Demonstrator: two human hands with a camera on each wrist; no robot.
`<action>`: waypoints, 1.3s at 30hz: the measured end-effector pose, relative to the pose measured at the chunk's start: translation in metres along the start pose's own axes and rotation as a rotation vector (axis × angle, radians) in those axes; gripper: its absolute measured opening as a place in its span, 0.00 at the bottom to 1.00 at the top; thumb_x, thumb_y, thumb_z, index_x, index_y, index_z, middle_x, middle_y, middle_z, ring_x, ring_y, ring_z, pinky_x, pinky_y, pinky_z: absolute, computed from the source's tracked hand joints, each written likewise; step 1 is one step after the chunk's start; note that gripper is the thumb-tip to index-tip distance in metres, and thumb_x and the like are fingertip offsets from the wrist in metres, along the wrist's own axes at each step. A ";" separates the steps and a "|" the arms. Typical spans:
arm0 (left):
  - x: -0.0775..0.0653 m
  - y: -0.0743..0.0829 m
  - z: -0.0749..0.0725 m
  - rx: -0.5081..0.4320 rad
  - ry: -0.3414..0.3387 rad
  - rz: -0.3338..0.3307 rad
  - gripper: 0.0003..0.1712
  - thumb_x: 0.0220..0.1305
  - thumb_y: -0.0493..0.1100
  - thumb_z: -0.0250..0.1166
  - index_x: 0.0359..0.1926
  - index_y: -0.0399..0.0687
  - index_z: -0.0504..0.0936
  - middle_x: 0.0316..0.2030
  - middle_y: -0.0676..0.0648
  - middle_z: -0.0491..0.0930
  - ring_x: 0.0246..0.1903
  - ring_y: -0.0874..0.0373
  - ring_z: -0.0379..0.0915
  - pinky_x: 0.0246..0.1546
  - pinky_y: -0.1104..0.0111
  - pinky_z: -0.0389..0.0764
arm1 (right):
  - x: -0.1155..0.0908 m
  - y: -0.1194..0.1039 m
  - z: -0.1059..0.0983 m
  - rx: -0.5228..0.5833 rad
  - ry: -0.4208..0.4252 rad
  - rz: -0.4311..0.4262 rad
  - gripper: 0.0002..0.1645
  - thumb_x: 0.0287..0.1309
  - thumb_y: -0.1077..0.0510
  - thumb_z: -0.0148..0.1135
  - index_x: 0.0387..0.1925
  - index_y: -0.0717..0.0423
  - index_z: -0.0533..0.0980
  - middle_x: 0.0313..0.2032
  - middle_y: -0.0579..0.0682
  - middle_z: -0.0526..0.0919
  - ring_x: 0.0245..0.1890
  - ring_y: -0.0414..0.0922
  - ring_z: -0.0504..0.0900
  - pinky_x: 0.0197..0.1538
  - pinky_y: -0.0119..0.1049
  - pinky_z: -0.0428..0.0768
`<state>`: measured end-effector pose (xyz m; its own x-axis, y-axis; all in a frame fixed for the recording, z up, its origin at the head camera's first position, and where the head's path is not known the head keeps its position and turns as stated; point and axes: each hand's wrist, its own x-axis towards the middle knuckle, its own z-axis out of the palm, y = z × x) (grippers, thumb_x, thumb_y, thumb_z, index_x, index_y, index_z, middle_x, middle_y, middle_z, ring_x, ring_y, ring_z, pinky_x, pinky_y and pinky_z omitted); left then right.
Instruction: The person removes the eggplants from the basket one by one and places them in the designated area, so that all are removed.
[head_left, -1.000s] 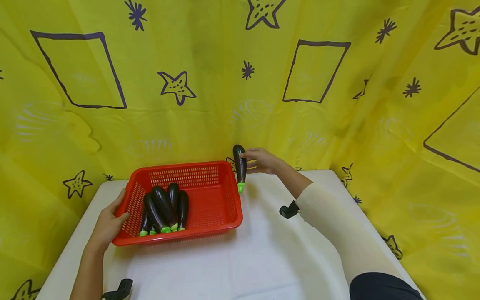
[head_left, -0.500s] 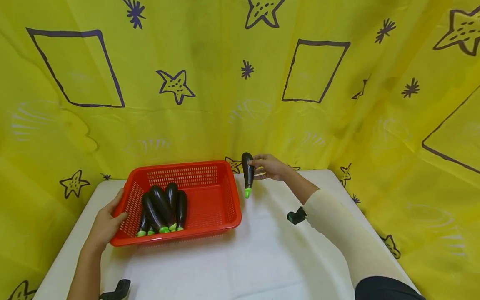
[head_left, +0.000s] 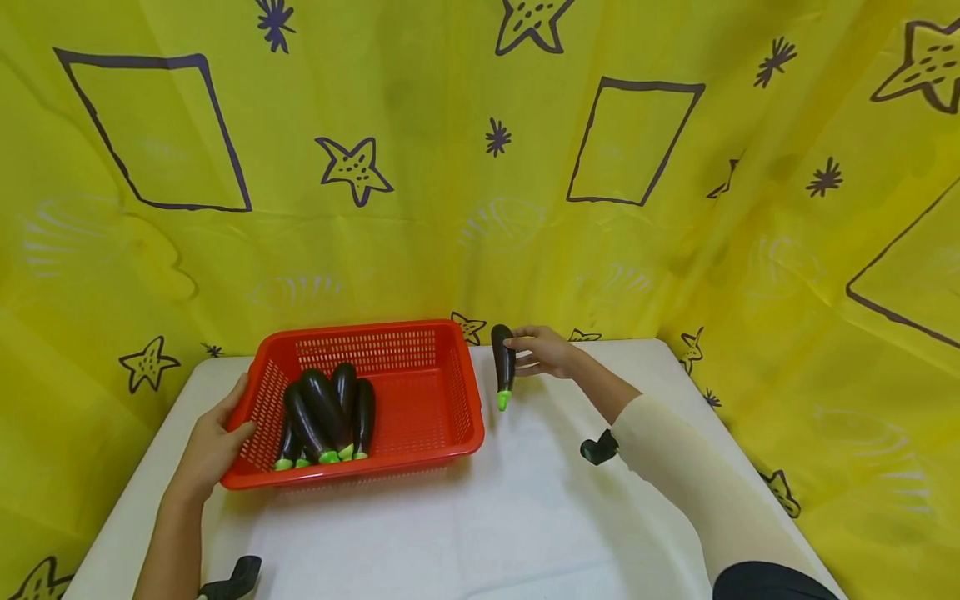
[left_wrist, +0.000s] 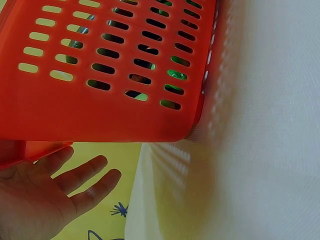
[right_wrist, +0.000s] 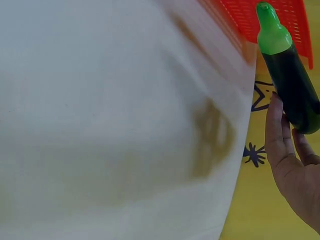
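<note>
In the head view, my left hand [head_left: 210, 442] grips the left end of a red plastic basket [head_left: 474, 408], thumb over the rim. Seen from the left wrist, the fingers [left_wrist: 90, 192] spread out beside the perforated basket wall [left_wrist: 100, 117]. Several dark eggplants [head_left: 322, 408] with green stem ends lie bunched in the basket's left half. To the right of the basket, my right hand [head_left: 546, 350] pinches a single eggplant [head_left: 503, 358] near its rounded end. Its green stem end [right_wrist: 272, 32] points down toward the table, and it hangs above the cloth, apart from the basket.
A white-covered table [head_left: 525, 517] lies below, with the hand's blurred shadow [right_wrist: 215, 137] on it. Behind and at both sides hangs a yellow curtain [head_left: 420, 167] printed with stars. Dark wrist-camera mounts [head_left: 600, 447] stick out by both forearms.
My right hand has drawn the eggplant away from the basket's right rim, shifting right and lower toward the table. The left hand and the basket stay almost in place.
</note>
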<state>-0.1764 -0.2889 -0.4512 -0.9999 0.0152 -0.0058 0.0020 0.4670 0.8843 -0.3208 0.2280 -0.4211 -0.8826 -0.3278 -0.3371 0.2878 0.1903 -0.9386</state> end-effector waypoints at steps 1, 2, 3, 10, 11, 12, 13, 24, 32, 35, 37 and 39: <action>0.000 0.000 0.000 0.000 0.001 -0.001 0.42 0.79 0.33 0.51 0.84 0.49 0.40 0.68 0.19 0.60 0.44 0.46 0.75 0.35 0.69 0.87 | 0.000 0.002 0.000 -0.007 -0.001 0.006 0.31 0.78 0.59 0.55 0.73 0.71 0.60 0.62 0.68 0.72 0.58 0.64 0.79 0.60 0.54 0.82; 0.000 0.001 0.000 -0.002 -0.001 -0.004 0.42 0.79 0.33 0.51 0.84 0.49 0.39 0.68 0.19 0.60 0.44 0.46 0.75 0.35 0.69 0.87 | 0.000 0.004 0.001 -0.015 -0.002 0.013 0.32 0.78 0.59 0.55 0.73 0.71 0.59 0.63 0.68 0.71 0.58 0.64 0.79 0.60 0.53 0.82; 0.000 0.001 0.000 -0.003 0.000 -0.005 0.42 0.79 0.34 0.51 0.84 0.49 0.39 0.68 0.19 0.59 0.44 0.46 0.76 0.35 0.69 0.87 | -0.001 0.005 0.002 -0.021 -0.002 0.018 0.33 0.78 0.59 0.55 0.74 0.71 0.59 0.63 0.68 0.71 0.58 0.63 0.79 0.60 0.53 0.82; -0.001 0.000 0.000 0.003 0.003 0.001 0.42 0.79 0.33 0.51 0.84 0.48 0.40 0.69 0.19 0.59 0.43 0.47 0.76 0.35 0.69 0.87 | 0.000 0.018 0.006 -0.061 0.014 0.061 0.30 0.76 0.59 0.58 0.71 0.70 0.63 0.58 0.65 0.76 0.54 0.57 0.80 0.61 0.53 0.82; -0.001 0.000 0.000 0.004 0.003 0.003 0.42 0.79 0.33 0.51 0.84 0.48 0.40 0.69 0.19 0.59 0.43 0.47 0.76 0.35 0.69 0.87 | 0.000 0.020 0.006 -0.066 0.013 0.063 0.30 0.77 0.59 0.58 0.71 0.70 0.63 0.57 0.65 0.76 0.53 0.57 0.80 0.61 0.53 0.82; -0.001 0.000 0.001 0.005 0.004 0.006 0.42 0.79 0.33 0.51 0.84 0.48 0.40 0.70 0.19 0.59 0.43 0.47 0.75 0.35 0.70 0.87 | 0.001 0.023 0.006 -0.068 0.015 0.068 0.30 0.77 0.59 0.58 0.71 0.70 0.63 0.57 0.65 0.76 0.52 0.56 0.80 0.60 0.52 0.82; -0.001 0.000 0.001 0.006 0.005 0.008 0.42 0.78 0.33 0.51 0.84 0.47 0.40 0.70 0.19 0.59 0.44 0.47 0.75 0.35 0.70 0.87 | 0.001 0.026 0.005 -0.070 0.013 0.073 0.30 0.76 0.59 0.58 0.71 0.70 0.63 0.57 0.65 0.76 0.52 0.56 0.80 0.60 0.52 0.83; 0.001 -0.001 -0.002 0.022 -0.008 0.008 0.42 0.79 0.33 0.51 0.84 0.48 0.40 0.70 0.19 0.58 0.42 0.50 0.76 0.34 0.69 0.87 | 0.005 0.038 0.004 -0.131 0.049 0.114 0.30 0.74 0.59 0.61 0.69 0.69 0.67 0.55 0.65 0.78 0.48 0.54 0.82 0.57 0.49 0.85; 0.004 -0.002 -0.005 0.028 -0.030 0.037 0.42 0.78 0.32 0.51 0.83 0.45 0.40 0.69 0.18 0.59 0.36 0.56 0.76 0.32 0.68 0.86 | 0.008 0.039 0.006 -0.147 0.085 0.134 0.30 0.73 0.58 0.64 0.68 0.69 0.67 0.52 0.64 0.79 0.46 0.53 0.82 0.52 0.45 0.87; 0.005 -0.002 -0.006 0.024 -0.038 0.038 0.42 0.79 0.32 0.51 0.83 0.45 0.40 0.70 0.18 0.57 0.37 0.57 0.76 0.32 0.68 0.86 | 0.009 0.039 0.006 -0.161 0.086 0.142 0.30 0.73 0.57 0.64 0.67 0.69 0.68 0.53 0.64 0.79 0.47 0.54 0.82 0.52 0.44 0.87; 0.005 -0.002 -0.006 0.019 -0.041 0.038 0.42 0.79 0.32 0.51 0.83 0.45 0.40 0.71 0.18 0.56 0.37 0.57 0.75 0.32 0.68 0.86 | 0.010 0.038 0.007 -0.167 0.091 0.148 0.29 0.73 0.57 0.65 0.67 0.69 0.68 0.54 0.64 0.79 0.47 0.54 0.82 0.52 0.44 0.87; 0.005 -0.002 -0.006 0.013 -0.042 0.038 0.42 0.79 0.32 0.51 0.83 0.46 0.40 0.72 0.19 0.56 0.37 0.57 0.75 0.32 0.68 0.87 | 0.010 0.037 0.009 -0.181 0.095 0.148 0.29 0.72 0.57 0.65 0.66 0.69 0.69 0.54 0.65 0.80 0.47 0.54 0.83 0.51 0.44 0.87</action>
<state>-0.1811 -0.2946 -0.4502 -0.9975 0.0696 0.0078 0.0401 0.4771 0.8780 -0.3154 0.2239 -0.4601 -0.8694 -0.1971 -0.4531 0.3526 0.3949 -0.8484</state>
